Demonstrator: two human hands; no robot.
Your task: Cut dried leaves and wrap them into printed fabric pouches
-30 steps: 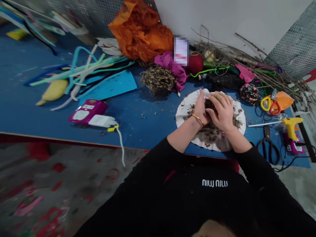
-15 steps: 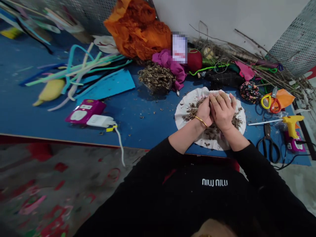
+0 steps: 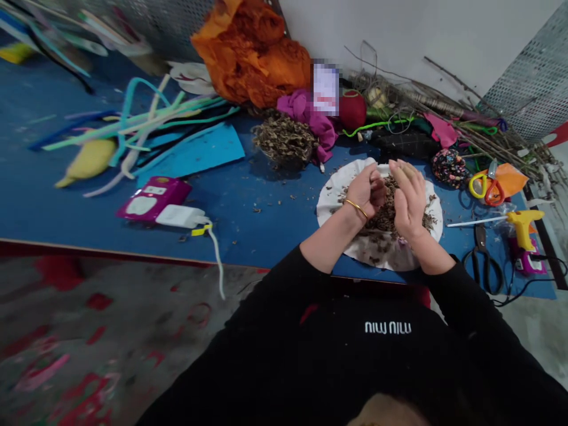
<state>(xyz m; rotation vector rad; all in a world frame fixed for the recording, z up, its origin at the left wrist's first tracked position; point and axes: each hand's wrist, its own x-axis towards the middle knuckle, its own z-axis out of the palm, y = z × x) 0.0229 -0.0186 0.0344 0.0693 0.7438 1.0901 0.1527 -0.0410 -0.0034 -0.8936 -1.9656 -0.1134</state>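
Note:
A round white cloth (image 3: 329,198) lies near the table's front edge, with a heap of dried brown leaf bits (image 3: 387,216) on it. My left hand (image 3: 366,190), with a gold bangle at the wrist, is at the heap's left side; its fingers are curled in, and what the palm holds, if anything, is hidden. On the heap's right side my right hand (image 3: 409,198) stands on edge, fingers stretched out and palm turned toward the leaves. Dark crumbs are scattered over the cloth around both hands.
A larger clump of dried leaves (image 3: 284,141) sits behind and left. To the right lie scissors (image 3: 481,254), a yellow glue gun (image 3: 524,228) and orange-and-yellow scissors (image 3: 487,186). Left are a purple box (image 3: 153,198), a blue sheet (image 3: 199,154) and coloured strips (image 3: 146,118); twigs (image 3: 479,112) line the back.
My hands were pressed together over the heap; now they are apart, the left shifted slightly left and the right slightly right, with the leaf bits showing between them.

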